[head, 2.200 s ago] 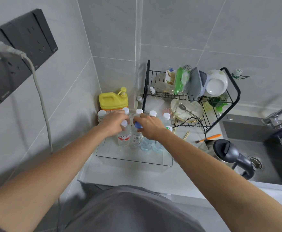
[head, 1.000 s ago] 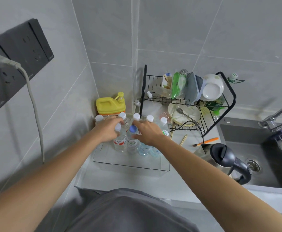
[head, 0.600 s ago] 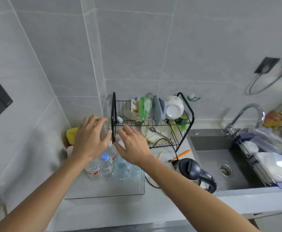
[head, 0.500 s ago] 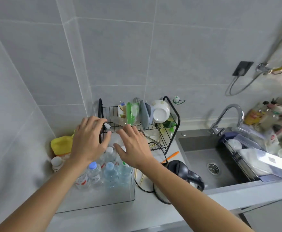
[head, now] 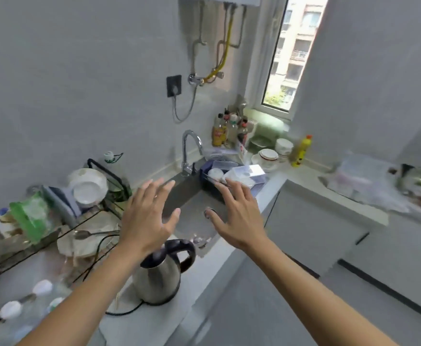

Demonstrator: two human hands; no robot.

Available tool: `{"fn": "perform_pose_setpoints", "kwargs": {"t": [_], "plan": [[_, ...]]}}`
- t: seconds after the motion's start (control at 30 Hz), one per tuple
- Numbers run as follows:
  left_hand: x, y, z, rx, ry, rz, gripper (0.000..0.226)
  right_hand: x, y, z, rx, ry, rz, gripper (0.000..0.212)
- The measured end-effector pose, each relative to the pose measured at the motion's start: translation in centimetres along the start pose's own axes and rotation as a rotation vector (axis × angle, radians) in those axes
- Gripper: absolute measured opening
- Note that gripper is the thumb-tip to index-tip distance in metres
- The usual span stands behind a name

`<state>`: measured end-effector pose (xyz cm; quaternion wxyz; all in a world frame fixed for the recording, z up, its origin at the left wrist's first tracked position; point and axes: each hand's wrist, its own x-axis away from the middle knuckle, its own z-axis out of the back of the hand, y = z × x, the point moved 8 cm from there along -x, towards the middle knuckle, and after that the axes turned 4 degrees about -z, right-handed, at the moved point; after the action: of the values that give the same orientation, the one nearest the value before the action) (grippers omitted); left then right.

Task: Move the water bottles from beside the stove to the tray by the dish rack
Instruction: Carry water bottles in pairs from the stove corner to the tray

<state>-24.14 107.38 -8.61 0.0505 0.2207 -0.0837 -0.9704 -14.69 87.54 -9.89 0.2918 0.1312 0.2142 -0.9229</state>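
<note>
Both hands are hanging in the air over the sink point(head: 192, 221), palms down, holding nothing. Left hand point(head: 147, 218) is spreading its fingers point(head: 165, 189) wide, sitting above the kettle point(head: 160, 275). Right hand point(head: 239, 216) is doing the same, its fingers point(head: 212, 216) splayed wide, just in front of the dark basket point(head: 213, 182) that is sitting in the sink with white containers in it.

Water bottles point(head: 12, 309) are standing bunched at the bottom-left corner of the view, white and pale caps showing, on the counter point(head: 139, 318) just below the dish rack point(head: 104, 171). Motion blur is smearing them, so I cannot tell how many there are or what they are standing on. Neither hand is touching them; they are well apart from both.

Dish rack is holding a white bowl point(head: 88, 188) tilted on the upper tier, a green packet point(head: 29, 216) to its left, and a plate with a spoon point(head: 87, 242) on the lower tier. Kettle is sitting on the counter between rack and sink, cord trailing off its base.

Faucet point(head: 189, 151) is arching over the back of the sink. Sauce bottles point(head: 225, 131) are crowding the corner near the window point(head: 286, 51), with a yellow bottle point(head: 301, 151) and stacked bowls point(head: 269, 156) on the counter past them.
</note>
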Motion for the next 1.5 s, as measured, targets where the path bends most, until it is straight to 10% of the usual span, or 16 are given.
{"fn": "perform_pose_setpoints", "kwargs": {"t": [0.6,1.5], "plan": [[-16.9,56.4,-19.9,0.362,-0.174,-0.596,0.071,18.4,48.7,25.5,0.266,0.204,-0.724,0.076],[-32.2,116.5,-43.3,0.644,-0.342,-1.201,0.072,31.9,95.7,45.9,0.472,0.496,-1.311,0.074]]}}
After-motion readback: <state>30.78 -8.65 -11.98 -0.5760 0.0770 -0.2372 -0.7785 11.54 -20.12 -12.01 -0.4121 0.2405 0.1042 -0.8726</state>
